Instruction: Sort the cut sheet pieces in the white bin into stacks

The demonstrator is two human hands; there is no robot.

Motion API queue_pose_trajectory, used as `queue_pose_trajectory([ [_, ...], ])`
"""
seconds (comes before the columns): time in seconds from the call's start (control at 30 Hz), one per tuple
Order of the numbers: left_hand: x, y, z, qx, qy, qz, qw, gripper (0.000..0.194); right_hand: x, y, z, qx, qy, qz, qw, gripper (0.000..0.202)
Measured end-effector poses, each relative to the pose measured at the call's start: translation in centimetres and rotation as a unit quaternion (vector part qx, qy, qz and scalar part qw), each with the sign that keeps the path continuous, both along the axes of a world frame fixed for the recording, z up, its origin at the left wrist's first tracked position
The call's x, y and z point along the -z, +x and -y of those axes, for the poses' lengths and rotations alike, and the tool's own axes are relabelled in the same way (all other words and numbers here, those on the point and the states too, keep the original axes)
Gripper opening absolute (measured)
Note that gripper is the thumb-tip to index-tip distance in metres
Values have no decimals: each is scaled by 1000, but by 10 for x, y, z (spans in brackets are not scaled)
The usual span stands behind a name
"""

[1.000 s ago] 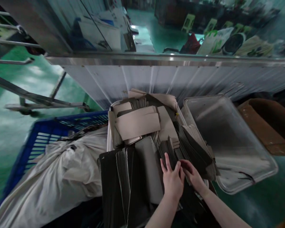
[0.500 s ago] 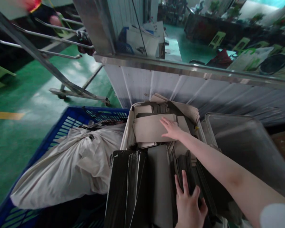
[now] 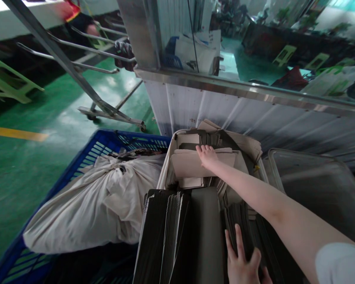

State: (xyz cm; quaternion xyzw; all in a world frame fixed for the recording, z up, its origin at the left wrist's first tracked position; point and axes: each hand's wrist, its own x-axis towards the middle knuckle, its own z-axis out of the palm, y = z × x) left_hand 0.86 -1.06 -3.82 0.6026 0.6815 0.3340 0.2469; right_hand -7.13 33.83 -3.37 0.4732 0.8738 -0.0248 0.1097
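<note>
Crate [image 3: 105,136] (blue plastic) holds tied cloth sack [image 3: 100,209]; white bin [image 3: 165,169], stacked sheets [image 3: 208,139]. Right hand [image 3: 207,157] pinches beige panel [image 3: 189,165]; left hand [image 3: 245,262] spread.

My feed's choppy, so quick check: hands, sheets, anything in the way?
Right hand at upper edge of pale sheet, grip unclear. Left hand, spread open, at dark sheets, partly out of frame. Right forearm blocks part of the view.
</note>
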Motion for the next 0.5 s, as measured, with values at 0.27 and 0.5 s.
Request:
queue_pose_trajectory([
  [0.27, -7, -16, 1, 68, -22, 2, 997, 29, -19, 15, 32, -20, -135, -8, 991, 24],
  [0.5, -27, -25, -5, 91, -61, 3, 994, 27, -71, 73, 62, 36, -85, -144, 985, 27],
])
